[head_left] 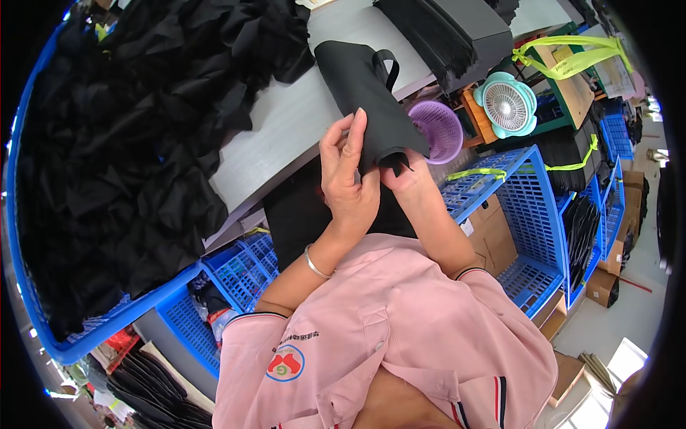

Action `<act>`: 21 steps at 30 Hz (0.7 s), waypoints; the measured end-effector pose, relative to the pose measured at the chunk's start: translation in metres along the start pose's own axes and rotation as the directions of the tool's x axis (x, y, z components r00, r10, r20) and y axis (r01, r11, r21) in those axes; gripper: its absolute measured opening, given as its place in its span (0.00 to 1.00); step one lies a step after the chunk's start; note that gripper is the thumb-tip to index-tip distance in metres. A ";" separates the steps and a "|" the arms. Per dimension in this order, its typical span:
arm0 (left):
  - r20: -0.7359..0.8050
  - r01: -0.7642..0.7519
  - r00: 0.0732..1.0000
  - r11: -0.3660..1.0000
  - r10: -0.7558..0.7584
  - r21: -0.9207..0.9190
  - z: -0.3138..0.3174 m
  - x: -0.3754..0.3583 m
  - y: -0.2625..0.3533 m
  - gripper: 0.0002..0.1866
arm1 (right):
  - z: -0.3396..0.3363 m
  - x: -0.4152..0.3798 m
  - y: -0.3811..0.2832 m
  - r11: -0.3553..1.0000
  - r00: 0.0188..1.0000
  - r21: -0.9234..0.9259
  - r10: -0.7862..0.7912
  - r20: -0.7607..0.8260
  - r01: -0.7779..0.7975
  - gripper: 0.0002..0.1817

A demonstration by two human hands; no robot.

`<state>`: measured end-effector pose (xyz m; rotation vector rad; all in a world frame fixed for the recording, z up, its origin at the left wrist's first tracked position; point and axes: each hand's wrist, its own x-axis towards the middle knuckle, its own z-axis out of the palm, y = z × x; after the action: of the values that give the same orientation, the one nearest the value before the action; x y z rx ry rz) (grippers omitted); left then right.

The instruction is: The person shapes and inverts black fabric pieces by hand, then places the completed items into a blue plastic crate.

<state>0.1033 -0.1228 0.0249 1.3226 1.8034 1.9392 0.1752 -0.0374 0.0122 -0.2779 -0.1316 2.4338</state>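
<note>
Lengthwise diagonal, black fabric roll (371, 100), curled end toward pink shirt (407, 286)

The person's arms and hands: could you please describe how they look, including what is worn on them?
The left hand and right hand are bare, without gloves. A smooth silver bangle circles the left wrist; none shows on the right. Short pink sleeves end in dark trim. No cables are visible.

Matt looped cloth (371, 100), smooth plastic basket (128, 310)
</note>
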 end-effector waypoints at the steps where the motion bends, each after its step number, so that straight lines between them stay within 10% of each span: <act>1: 0.000 -0.003 1.000 1.000 0.003 0.002 0.000 0.000 0.000 0.43 | -0.001 0.000 0.001 1.000 1.000 0.006 -0.003 -0.010 0.003 0.19; 21: -0.012 -0.072 0.997 0.997 0.073 0.042 0.003 -0.008 -0.027 0.42 | -0.007 0.025 0.001 0.993 0.986 -0.113 -0.037 -0.160 0.019 0.18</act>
<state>0.0988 -0.1195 -0.0026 1.4099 1.8362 1.9616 0.1576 -0.0225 0.0007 -0.5190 -0.1974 2.3682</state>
